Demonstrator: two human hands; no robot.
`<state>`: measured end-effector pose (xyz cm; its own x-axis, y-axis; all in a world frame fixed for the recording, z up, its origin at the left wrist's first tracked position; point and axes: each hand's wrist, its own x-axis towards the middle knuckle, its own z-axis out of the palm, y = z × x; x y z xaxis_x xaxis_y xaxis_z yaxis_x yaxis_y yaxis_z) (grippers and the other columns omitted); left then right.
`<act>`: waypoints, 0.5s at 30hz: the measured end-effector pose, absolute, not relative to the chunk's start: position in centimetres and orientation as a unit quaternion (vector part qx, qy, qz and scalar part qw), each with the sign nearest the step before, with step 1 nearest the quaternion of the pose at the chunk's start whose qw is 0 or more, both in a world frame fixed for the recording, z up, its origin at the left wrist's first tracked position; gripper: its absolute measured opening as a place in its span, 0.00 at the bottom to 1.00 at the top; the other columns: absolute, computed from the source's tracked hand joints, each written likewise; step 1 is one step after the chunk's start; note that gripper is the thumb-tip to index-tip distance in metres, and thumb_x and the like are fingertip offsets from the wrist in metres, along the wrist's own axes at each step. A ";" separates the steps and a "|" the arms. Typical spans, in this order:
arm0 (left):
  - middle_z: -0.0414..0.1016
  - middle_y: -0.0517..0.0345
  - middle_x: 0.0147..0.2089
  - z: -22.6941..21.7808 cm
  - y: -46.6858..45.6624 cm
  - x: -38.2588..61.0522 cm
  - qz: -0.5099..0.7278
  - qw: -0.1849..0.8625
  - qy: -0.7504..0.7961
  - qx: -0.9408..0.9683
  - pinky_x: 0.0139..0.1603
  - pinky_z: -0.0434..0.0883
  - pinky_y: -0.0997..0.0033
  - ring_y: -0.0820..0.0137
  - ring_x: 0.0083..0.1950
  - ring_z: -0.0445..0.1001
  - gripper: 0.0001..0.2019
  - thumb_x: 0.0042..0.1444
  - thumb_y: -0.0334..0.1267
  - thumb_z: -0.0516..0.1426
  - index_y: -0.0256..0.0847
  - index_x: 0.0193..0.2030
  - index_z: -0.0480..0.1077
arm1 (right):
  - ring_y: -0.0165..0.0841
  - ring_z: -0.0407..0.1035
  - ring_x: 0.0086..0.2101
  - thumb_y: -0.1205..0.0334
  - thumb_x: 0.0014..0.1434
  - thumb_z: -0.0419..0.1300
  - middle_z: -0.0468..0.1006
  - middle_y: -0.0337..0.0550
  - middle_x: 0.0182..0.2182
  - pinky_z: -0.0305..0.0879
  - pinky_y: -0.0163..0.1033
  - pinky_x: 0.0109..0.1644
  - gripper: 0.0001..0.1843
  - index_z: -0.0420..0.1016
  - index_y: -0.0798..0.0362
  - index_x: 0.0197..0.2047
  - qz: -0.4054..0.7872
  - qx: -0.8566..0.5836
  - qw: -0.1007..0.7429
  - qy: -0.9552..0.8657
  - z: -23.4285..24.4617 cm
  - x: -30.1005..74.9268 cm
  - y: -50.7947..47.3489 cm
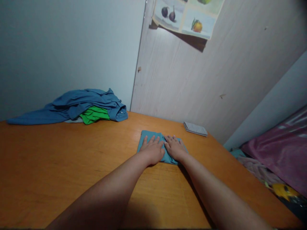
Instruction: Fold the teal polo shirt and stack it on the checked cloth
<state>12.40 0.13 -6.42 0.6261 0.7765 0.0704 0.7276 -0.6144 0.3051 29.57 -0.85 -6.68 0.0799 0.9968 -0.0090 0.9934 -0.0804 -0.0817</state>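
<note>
A blue-grey folded garment (pixel 165 157) lies flat on the wooden table (pixel 79 166), in the middle of the head view. My left hand (pixel 153 150) rests palm down on its left half, fingers spread. On the right half lies my right hand (pixel 176 148), also flat with its fingers apart. Both hands press on the cloth from above without gripping it, and they hide much of it. What kind of garment it is cannot be told.
At the back left a blue garment (pixel 88 99) is heaped over a bright green cloth (pixel 96 115). A small folded checked cloth (pixel 195 129) lies near the back right edge. Pink fabric (pixel 280 147) is beyond the table's right edge. A fruit poster (pixel 187 17) hangs on the wall.
</note>
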 end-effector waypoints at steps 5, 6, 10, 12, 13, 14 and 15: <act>0.50 0.49 0.76 -6.5 0.1 12.4 0.103 0.127 0.422 0.892 0.72 0.36 0.34 0.51 0.77 0.43 0.29 0.66 0.48 0.43 0.44 0.72 0.57 | 0.48 0.41 0.71 0.48 0.71 0.40 0.50 0.46 0.73 0.38 0.67 0.69 0.31 0.52 0.47 0.74 0.029 -0.734 0.016 -0.679 -5.8 29.5 -0.5; 0.50 0.49 0.76 -6.4 0.1 12.4 0.104 0.129 0.422 0.891 0.72 0.36 0.34 0.51 0.77 0.43 0.29 0.66 0.48 0.43 0.43 0.72 0.57 | 0.48 0.40 0.71 0.49 0.71 0.41 0.49 0.46 0.73 0.38 0.68 0.68 0.31 0.53 0.45 0.73 0.025 -0.733 0.018 -0.680 -5.6 29.4 -0.4; 0.49 0.49 0.76 -6.1 -0.1 12.4 0.107 0.135 0.422 0.890 0.72 0.36 0.35 0.52 0.77 0.43 0.30 0.65 0.47 0.44 0.43 0.72 0.56 | 0.46 0.41 0.71 0.51 0.71 0.40 0.51 0.44 0.73 0.37 0.68 0.69 0.29 0.56 0.45 0.72 0.022 -0.730 0.024 -0.683 -5.8 29.1 0.0; 0.49 0.49 0.76 -5.9 -0.3 12.4 0.105 0.137 0.424 0.889 0.72 0.36 0.35 0.53 0.77 0.43 0.29 0.66 0.47 0.44 0.44 0.72 0.56 | 0.47 0.43 0.70 0.52 0.71 0.40 0.53 0.46 0.72 0.37 0.68 0.69 0.29 0.57 0.48 0.72 0.024 -0.733 0.027 -0.680 -6.2 29.1 0.2; 0.49 0.49 0.76 -5.9 -0.3 12.4 0.104 0.138 0.424 0.889 0.72 0.36 0.36 0.53 0.77 0.43 0.29 0.66 0.47 0.44 0.44 0.72 0.56 | 0.47 0.43 0.70 0.52 0.71 0.40 0.53 0.46 0.72 0.38 0.67 0.69 0.30 0.56 0.49 0.72 0.024 -0.734 0.029 -0.679 -6.3 29.2 0.3; 0.49 0.49 0.76 -5.8 -0.4 12.4 0.103 0.138 0.424 0.889 0.72 0.35 0.36 0.53 0.77 0.43 0.30 0.66 0.47 0.43 0.44 0.72 0.56 | 0.48 0.43 0.70 0.52 0.71 0.40 0.53 0.47 0.72 0.38 0.67 0.69 0.30 0.57 0.49 0.72 0.024 -0.733 0.032 -0.679 -6.4 29.3 0.4; 0.49 0.49 0.76 -5.8 -0.4 12.3 0.102 0.137 0.422 0.890 0.72 0.35 0.36 0.52 0.77 0.43 0.30 0.66 0.47 0.43 0.43 0.73 0.56 | 0.47 0.44 0.70 0.51 0.72 0.40 0.54 0.47 0.72 0.40 0.66 0.69 0.29 0.57 0.49 0.72 0.025 -0.731 0.034 -0.681 -6.5 29.5 0.5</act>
